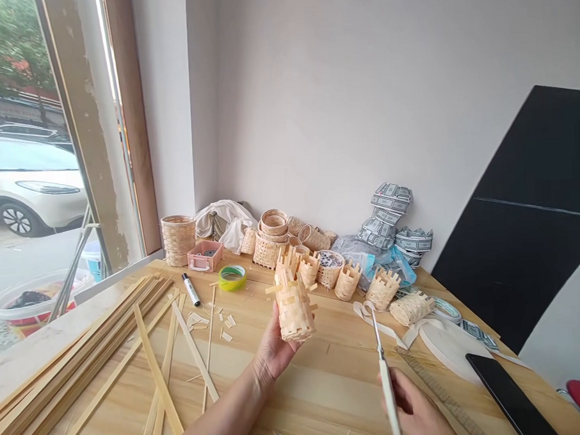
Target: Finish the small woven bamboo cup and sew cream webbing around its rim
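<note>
Fingers [276, 319] of the left hand [277, 354] are curled around a small woven basket [295, 315], held up above the middle of the table [327, 402], strip ends jutting from its sides. The right hand [417, 409], near right, has its fingers wrapped about a white-handled tool [388, 393] whose slim metal end points far. Loose wooden strips [158, 371] lie left, more woven baskets [348, 280] sit on the far side, and a black phone [506, 394] lies right

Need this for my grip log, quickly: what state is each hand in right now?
Left hand: holding a small woven basket.
Right hand: holding white-handled scissors.
</note>
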Available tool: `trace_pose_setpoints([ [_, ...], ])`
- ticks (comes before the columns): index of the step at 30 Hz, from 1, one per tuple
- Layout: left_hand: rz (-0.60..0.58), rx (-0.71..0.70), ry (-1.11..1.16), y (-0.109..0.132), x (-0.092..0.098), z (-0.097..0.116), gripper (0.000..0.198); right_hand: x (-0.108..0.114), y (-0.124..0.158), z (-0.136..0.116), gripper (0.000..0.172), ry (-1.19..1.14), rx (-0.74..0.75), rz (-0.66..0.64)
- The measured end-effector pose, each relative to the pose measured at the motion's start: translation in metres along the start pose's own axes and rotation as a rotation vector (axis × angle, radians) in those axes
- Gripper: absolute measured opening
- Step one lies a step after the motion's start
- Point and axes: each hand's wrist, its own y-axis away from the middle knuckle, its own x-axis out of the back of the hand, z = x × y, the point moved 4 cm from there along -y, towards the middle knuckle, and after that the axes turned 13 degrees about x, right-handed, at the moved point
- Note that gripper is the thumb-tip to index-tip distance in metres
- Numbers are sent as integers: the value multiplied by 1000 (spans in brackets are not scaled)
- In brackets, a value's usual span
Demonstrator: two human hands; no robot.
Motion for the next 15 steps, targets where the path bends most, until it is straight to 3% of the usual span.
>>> trace_pose_setpoints([
  [3,33,-7,-24,-1,1,1,52,-15,-10,-32,26,-276,-17,-92],
  [5,50,-26,-22,-2,2,3,51,-24,-15,-45,28,-299,-36,-98],
  [9,138,-100,-3,-3,8,7,40,-38,-17,-57,21,-105,-15,-108],
  [15,241,-114,-23,-6,17,2,42,-43,-13,-64,24,230,205,-83],
])
